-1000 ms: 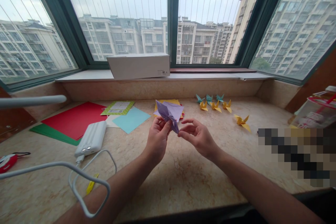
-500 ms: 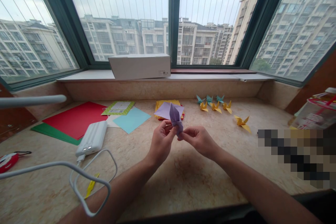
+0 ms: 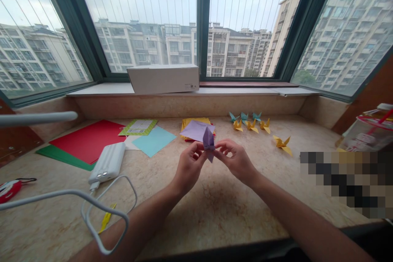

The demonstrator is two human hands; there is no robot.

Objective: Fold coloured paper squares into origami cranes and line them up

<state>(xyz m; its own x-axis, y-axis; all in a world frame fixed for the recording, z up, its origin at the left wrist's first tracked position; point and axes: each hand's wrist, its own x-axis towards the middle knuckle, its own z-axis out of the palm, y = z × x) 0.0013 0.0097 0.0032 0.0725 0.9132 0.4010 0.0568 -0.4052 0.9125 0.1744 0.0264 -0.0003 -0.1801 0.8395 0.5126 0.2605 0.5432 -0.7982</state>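
Note:
A folded piece of purple origami paper [image 3: 208, 139] is held up above the counter, one point upward and a smaller one downward. My left hand [image 3: 190, 163] pinches it from the left, fingers closed on its edge. From the other side my right hand [image 3: 235, 159] grips it between thumb and fingers. Just behind lies a stack of square paper [image 3: 196, 129], purple on top with yellow and red sheets beneath. To the right stand several folded paper cranes, teal ones [image 3: 244, 117] behind yellow ones [image 3: 252, 125], with one larger yellow crane [image 3: 283, 145] nearer.
At left lie red paper [image 3: 89, 141], green paper [image 3: 64, 157], a light blue sheet [image 3: 155, 140] and a white power bank [image 3: 107, 161] with a looping cable [image 3: 127, 217]. A white box [image 3: 164, 79] rests on the sill. A clear plastic container [image 3: 368, 133] stands at far right.
The purple paper has turned and come slightly lower and to the right, its lower point now showing between the hands. My right hand has shifted up to the paper's side.

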